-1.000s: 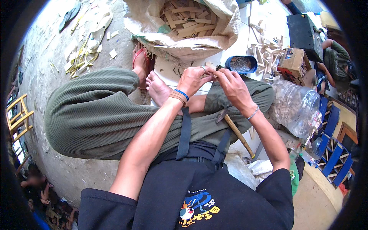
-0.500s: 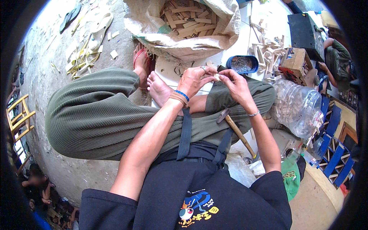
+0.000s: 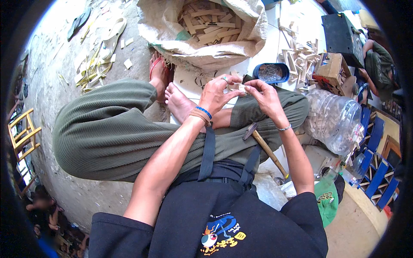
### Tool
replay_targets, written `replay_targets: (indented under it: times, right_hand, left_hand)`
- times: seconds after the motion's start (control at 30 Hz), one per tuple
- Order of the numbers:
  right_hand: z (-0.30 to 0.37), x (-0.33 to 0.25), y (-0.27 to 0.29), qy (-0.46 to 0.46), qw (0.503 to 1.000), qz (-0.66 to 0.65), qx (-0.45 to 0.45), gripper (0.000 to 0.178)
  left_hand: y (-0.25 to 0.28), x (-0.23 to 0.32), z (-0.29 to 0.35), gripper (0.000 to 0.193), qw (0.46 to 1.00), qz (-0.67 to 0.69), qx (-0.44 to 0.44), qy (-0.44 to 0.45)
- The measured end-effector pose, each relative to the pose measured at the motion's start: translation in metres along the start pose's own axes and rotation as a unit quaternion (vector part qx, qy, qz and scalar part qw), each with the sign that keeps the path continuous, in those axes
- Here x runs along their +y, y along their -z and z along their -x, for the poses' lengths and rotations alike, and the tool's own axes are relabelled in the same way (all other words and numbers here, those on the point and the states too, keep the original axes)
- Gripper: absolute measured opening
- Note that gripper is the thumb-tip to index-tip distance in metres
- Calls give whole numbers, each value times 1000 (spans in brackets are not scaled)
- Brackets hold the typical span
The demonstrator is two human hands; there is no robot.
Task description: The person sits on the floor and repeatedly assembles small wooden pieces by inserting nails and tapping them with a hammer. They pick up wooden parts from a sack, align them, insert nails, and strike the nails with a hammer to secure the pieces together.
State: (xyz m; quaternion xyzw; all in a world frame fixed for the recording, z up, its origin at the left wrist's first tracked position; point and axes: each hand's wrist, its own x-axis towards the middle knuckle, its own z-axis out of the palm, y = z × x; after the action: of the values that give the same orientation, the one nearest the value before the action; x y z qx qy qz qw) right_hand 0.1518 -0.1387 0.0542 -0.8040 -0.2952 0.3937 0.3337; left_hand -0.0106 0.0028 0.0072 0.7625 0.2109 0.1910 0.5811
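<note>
Small pale piece (image 3: 242,87), head view: at the fingertips where both hands meet, mostly covered by fingers; exact shape and material cannot be told. Grip of left hand (image 3: 213,93) pinched on it, thumb below and forefinger above; grip of right hand (image 3: 266,98) closed on its near side, fingers bent.

Edges and room: sack (image 3: 234,50) rim just beyond the grip; blue container (image 3: 271,81) close at its right, near the right knuckles. Bare foot (image 3: 178,101) left of the grip. Narrow strip of white tiled floor (image 3: 202,88) left of and beyond the hands. Hammer (image 3: 269,150) nearer the body than the grip, lying aslant over the leg.

Materials: sack woven, frayed, holding flat wooden strips (image 3: 215,26). Container oval, with thin metal bits. Trousers (image 3: 107,133) ribbed, dark green. Hammer handle wooden, head dark metal. Right of the grip, clear ridged plastic bottle (image 3: 331,116), well apart.
</note>
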Motion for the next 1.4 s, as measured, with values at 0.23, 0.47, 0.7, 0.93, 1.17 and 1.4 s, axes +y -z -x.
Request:
replay_targets:
  times: [0.23,0.47,0.7,0.93,1.17,1.4]
  right_hand:
    - [0,-2,0,13,1000,14,5,29]
    - [-1,-1,1,11,999,44,0,30]
    - [1,1,0,20,999,23,7,31]
    - [9,-10,1,54,997,52,32,28]
    - [76,-13,70,12,950,301,-78,38]
    - [202,40,53,15,854,477,-208,45]
  left_hand:
    - [-4,4,-4,20,1000,9,7,-19]
    - [-7,1,-1,14,997,71,1,20]
    - [-15,-8,-2,11,989,137,12,51]
    - [-15,-11,-1,12,988,141,13,56]
    - [-19,-12,-1,13,986,154,26,64]
    - [-17,-15,-1,10,993,112,17,45]
